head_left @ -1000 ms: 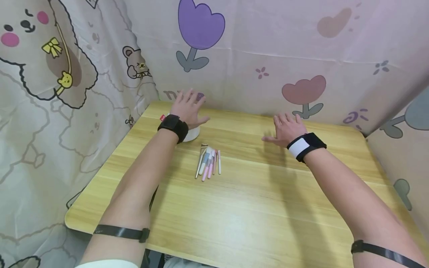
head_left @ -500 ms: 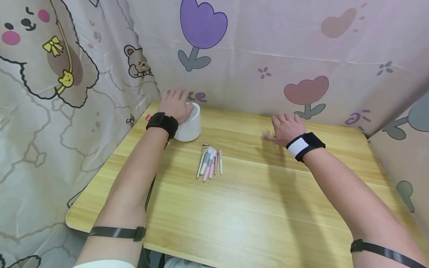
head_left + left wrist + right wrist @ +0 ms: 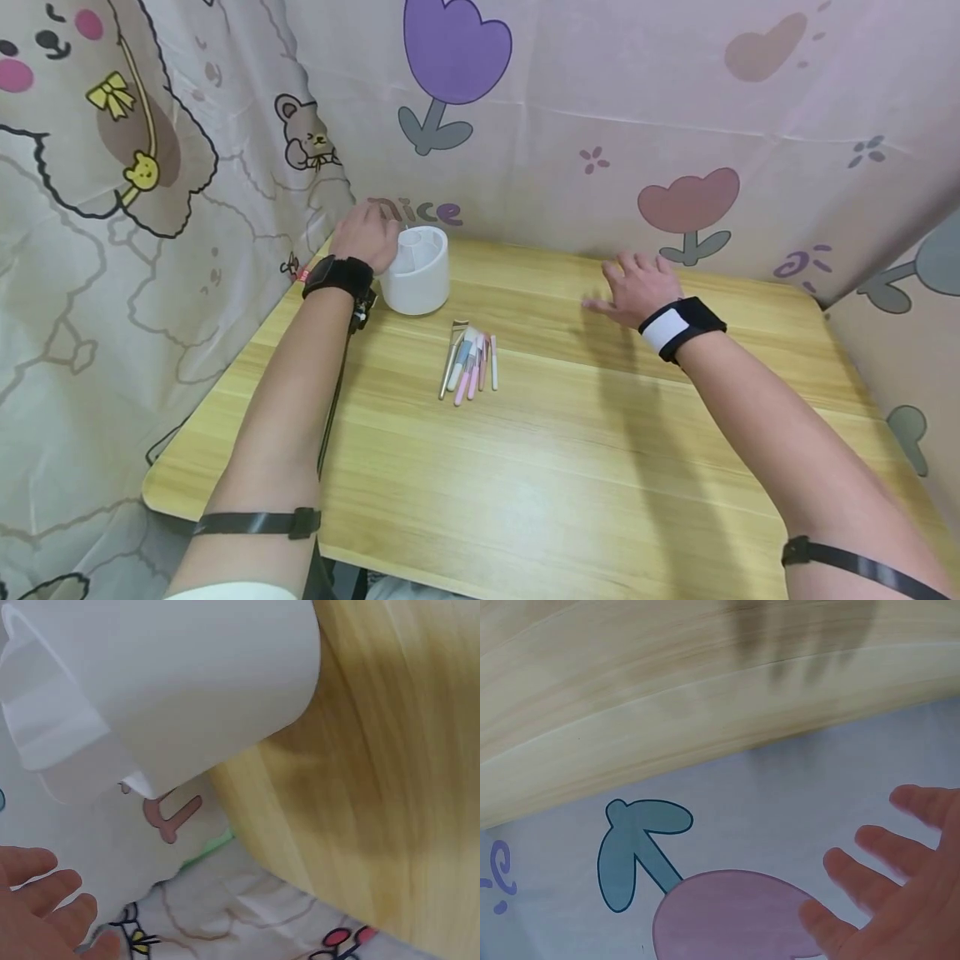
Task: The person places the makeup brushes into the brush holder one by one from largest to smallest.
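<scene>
- White holder [image 3: 416, 287]: upright at the far left of the worktop [image 3: 540, 500], round-walled, with dividers inside its rim.
- My left grip [image 3: 365, 237]: just left of the holder, overlapping its left rim as seen from the head. The left wrist view has four fingers [image 3: 52, 889] loosely spread, clear of the white wall; thumb out of sight there, so contact I cannot tell.
- Brushes [image 3: 471, 362]: loose bunch lying on the worktop, near side of the holder and slightly to its right. Handles toward me, in pink, white and a metallic tone; one pale brush lies just beside the bunch, on its right.
- My right grip [image 3: 641, 290]: far side, well right of holder and brushes. Fingers spread; shadow on the wood.
- Black straps on both wrists [image 3: 337, 273] and forearms.
- Printed cloth [image 3: 562, 100] behind the far edge: purple tulip, reddish tulip farther right, lettering "nice" behind the holder.
</scene>
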A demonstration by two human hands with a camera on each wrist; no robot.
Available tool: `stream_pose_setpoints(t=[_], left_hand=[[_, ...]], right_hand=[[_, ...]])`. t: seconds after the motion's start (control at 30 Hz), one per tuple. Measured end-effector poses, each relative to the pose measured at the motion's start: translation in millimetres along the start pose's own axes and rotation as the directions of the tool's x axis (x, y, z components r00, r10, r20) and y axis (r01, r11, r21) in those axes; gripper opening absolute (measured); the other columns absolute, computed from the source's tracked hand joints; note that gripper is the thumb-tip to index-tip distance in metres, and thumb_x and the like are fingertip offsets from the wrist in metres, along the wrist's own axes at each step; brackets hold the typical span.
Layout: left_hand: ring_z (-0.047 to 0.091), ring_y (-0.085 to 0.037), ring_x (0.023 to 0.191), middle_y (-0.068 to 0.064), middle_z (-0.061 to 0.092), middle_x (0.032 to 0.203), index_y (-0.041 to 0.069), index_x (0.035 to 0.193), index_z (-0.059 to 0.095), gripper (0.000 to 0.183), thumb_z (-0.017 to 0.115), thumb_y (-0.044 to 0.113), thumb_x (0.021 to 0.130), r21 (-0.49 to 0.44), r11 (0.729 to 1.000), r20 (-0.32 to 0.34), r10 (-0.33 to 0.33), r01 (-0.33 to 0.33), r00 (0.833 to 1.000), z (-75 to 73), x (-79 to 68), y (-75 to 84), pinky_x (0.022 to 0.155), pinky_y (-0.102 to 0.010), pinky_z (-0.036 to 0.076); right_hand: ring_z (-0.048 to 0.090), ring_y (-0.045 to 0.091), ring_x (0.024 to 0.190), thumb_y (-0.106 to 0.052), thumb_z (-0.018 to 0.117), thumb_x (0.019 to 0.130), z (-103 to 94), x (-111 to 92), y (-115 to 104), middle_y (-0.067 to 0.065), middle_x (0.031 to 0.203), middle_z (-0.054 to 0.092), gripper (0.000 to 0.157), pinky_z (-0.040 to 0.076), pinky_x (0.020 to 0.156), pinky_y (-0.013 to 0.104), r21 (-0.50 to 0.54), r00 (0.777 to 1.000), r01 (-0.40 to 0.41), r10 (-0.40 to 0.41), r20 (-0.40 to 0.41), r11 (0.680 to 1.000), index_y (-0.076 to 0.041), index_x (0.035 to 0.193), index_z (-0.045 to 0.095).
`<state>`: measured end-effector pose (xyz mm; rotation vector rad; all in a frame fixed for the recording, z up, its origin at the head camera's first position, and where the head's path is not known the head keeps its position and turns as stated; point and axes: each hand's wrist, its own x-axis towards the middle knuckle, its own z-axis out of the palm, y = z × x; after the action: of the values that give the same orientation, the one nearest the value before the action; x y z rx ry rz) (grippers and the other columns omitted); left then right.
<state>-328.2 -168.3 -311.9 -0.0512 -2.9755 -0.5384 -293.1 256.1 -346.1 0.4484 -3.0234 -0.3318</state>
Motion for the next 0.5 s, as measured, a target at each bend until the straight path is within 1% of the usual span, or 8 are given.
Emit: stream_pose_setpoints(t=[0.1,0.17,0.2,0.23,0.33,0.4,0.43,0.5], left_hand=[[0.038,-0.046,0.148,-0.030,0.041,0.156,-0.008,0.153,0.036,0.066,0.020,0.038,0.109,-0.046,0.999,0.027,-0.028,0.029,0.999,4.6,0.0,-7.2,0.126,-0.056,0.030],[0.035,-0.047,0.150,-0.030,0.037,0.160,-0.006,0.156,0.033,0.068,0.018,0.042,0.109,-0.118,0.991,0.064,-0.054,0.062,0.996,8.8,0.1,-12.4,0.127,-0.057,0.029],[0.031,-0.047,0.152,-0.030,0.033,0.163,-0.005,0.157,0.031,0.069,0.016,0.043,0.109,-0.157,0.985,0.083,-0.063,0.075,0.995,10.9,-0.2,-14.5,0.128,-0.058,0.026],[0.032,-0.047,0.152,-0.030,0.034,0.162,-0.004,0.155,0.036,0.069,0.015,0.044,0.109,-0.198,0.976,0.098,-0.069,0.087,0.993,13.6,0.1,-16.7,0.128,-0.059,0.026],[0.042,-0.047,0.143,-0.029,0.045,0.152,-0.003,0.143,0.048,0.070,0.015,0.047,0.109,-0.331,0.937,0.112,-0.079,0.112,0.991,22.9,0.3,-22.1,0.123,-0.059,0.033],[0.045,-0.045,0.140,-0.028,0.050,0.148,-0.003,0.140,0.051,0.069,0.015,0.049,0.110,-0.395,0.911,0.107,-0.082,0.118,0.991,29.2,0.2,-24.4,0.122,-0.059,0.034],[0.046,-0.044,0.140,-0.027,0.051,0.148,-0.001,0.140,0.052,0.070,0.016,0.050,0.109,-0.424,0.897,0.107,-0.091,0.128,0.990,32.5,0.3,-25.2,0.122,-0.058,0.034],[0.038,-0.043,0.150,-0.024,0.044,0.159,0.004,0.153,0.043,0.072,0.018,0.054,0.109,-0.478,0.864,0.118,-0.119,0.162,0.986,38.4,-0.3,-25.7,0.128,-0.057,0.028]], right_hand=[[0.049,0.049,0.137,-0.069,0.056,0.095,1.2,2,-1,0.026,0.145,0.053,0.081,0.030,0.120,0.071,-0.020,1.000,0.015,-0.016,-0.020,1.000,-0.006,0.145,0.053],[0.053,0.049,0.132,-0.069,0.056,0.095,1.9,3,-2,0.025,0.140,0.057,0.080,0.034,0.118,0.070,-0.029,0.999,0.025,-0.026,-0.036,0.999,-0.006,0.143,0.054],[0.055,0.049,0.130,-0.069,0.056,0.095,2.5,4,-2,0.025,0.137,0.058,0.079,0.037,0.116,0.069,-0.032,0.999,0.029,-0.031,-0.044,0.999,-0.006,0.142,0.055],[0.056,0.048,0.127,-0.069,0.056,0.095,3.2,5,-2,0.024,0.135,0.060,0.077,0.039,0.113,0.068,-0.034,0.998,0.033,-0.034,-0.050,0.999,-0.007,0.141,0.056],[0.060,0.047,0.120,-0.067,0.056,0.095,5.2,7,-3,0.023,0.128,0.061,0.073,0.045,0.104,0.064,-0.036,0.997,0.044,-0.047,-0.066,0.998,-0.007,0.136,0.058],[0.061,0.046,0.117,-0.067,0.056,0.096,6.8,9,-4,0.022,0.125,0.061,0.071,0.046,0.100,0.062,-0.034,0.996,0.056,-0.058,-0.072,0.998,-0.007,0.134,0.059],[0.061,0.045,0.117,-0.067,0.056,0.096,7.6,9,-5,0.022,0.125,0.061,0.071,0.046,0.100,0.061,-0.034,0.995,0.062,-0.064,-0.073,0.998,-0.007,0.133,0.059],[0.061,0.045,0.117,-0.067,0.055,0.097,9.1,10,-7,0.023,0.126,0.061,0.071,0.046,0.100,0.062,-0.029,0.994,0.071,-0.073,-0.076,0.997,-0.007,0.133,0.059]])
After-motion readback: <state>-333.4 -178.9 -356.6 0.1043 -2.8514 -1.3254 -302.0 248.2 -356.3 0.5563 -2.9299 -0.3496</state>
